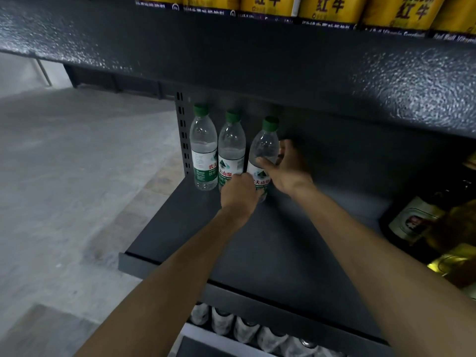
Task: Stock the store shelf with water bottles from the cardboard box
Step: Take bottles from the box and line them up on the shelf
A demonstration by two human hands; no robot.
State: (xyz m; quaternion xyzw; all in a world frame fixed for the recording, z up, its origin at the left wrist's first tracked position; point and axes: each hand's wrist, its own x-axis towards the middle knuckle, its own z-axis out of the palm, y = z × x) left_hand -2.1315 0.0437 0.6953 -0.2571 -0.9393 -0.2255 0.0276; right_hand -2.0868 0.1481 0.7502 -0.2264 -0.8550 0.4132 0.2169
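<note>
**Third bottle goes into the back row**

Both hands hold the third water bottle (262, 155) at the far left of the dark shelf (283, 240), just right of two upright bottles (204, 150). The right hand (288, 168) curls round its shoulder, probably to steady it; the left hand (239, 191) grips the label low down, likely to seat it beside its neighbour. It leans slightly. The cardboard box is out of view. Yellow cans (332, 11) above are cut off, and the dark bottles (417, 220) at right are blurred.

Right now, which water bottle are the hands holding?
The rightmost bottle, leaning slightly. The left hand grips it low and the right hand higher; the other two bottles stand untouched.
</note>
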